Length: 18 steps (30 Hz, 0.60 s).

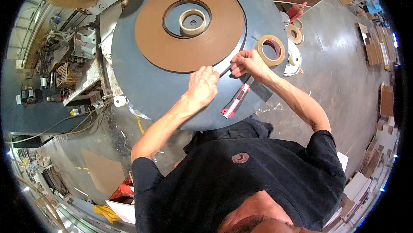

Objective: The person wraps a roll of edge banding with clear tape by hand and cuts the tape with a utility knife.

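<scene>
Workshop, grey concrete floor [335,52] on the right, round grey table [134,67] filling upper center. Big brown coil [157,39] lies flat on it, tape roll [192,32] inside its center hole.

Work is on the dark strip [226,69] at frame center, just off the coil's lower right edge. Long axis is diagonal, lower left to upper right. Left hand [202,86]: fingers curled closed on the lower-left end. Right hand [251,64]: thumb and fingers pinched narrow on the upper-right end.

Red-and-white utility knife [235,103] just below the right hand, long axis also diagonal, handle butt lower left, front end upper right. Larger tape roll [274,63] sits tight by the right wrist, near the table's right edge.

Room: bare tabletop left of the coil and below the left hand. Table's near edge curves past the knife, close to the dark shirt [202,177].
</scene>
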Each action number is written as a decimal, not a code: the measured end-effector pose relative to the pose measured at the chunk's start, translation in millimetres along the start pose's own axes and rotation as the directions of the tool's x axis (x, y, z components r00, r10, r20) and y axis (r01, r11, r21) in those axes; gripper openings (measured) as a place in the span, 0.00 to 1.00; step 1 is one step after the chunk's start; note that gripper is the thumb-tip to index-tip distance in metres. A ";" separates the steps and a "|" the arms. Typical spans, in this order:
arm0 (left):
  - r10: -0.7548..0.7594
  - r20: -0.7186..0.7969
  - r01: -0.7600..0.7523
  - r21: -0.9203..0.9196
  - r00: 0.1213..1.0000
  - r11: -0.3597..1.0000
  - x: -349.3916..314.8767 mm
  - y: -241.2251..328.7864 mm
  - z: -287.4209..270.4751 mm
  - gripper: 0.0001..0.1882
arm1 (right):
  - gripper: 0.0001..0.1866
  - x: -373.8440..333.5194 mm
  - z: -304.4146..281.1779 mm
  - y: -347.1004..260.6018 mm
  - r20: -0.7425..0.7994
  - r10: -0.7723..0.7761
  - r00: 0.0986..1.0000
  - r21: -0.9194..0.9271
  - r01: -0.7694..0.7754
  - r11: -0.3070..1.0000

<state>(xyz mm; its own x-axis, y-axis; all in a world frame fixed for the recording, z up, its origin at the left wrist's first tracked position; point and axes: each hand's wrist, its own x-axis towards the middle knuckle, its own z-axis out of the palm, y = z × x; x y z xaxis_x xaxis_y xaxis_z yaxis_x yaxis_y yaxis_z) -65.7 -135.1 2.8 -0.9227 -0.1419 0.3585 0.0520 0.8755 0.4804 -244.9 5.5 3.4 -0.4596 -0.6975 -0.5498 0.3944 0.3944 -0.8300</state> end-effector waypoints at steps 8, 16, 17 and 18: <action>-0.116 0.013 0.115 0.086 0.993 0.990 -23.9 -19.3 -14.0 0.05 | 0.08 1.9 30.3 -1.2 0.092 -0.080 0.992 -0.304 0.105 0.947; -0.059 0.048 0.059 -0.005 0.997 0.998 -40.2 -38.1 -24.8 0.09 | 0.32 -8.1 29.0 -10.9 0.605 -0.583 0.543 -0.704 0.707 -0.071; -0.073 0.047 0.073 -0.001 0.996 0.997 -44.7 -37.4 -27.5 0.09 | 0.32 -5.9 33.3 -11.4 0.613 -0.577 0.540 -0.695 0.716 -0.069; -0.035 0.112 0.033 0.015 0.993 0.999 -48.2 -35.8 -30.4 0.08 | 0.35 -5.1 40.0 -14.3 0.642 -0.553 0.531 -0.681 0.726 -0.094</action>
<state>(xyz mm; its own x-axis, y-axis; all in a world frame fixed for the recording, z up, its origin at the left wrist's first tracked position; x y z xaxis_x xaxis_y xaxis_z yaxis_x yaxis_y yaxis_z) -11.5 -173.7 -7.4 -0.9609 -0.1198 0.2495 0.0152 0.8773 0.4798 -216.3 -20.5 21.8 0.0488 -0.9727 0.2270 -0.9129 -0.1357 -0.3850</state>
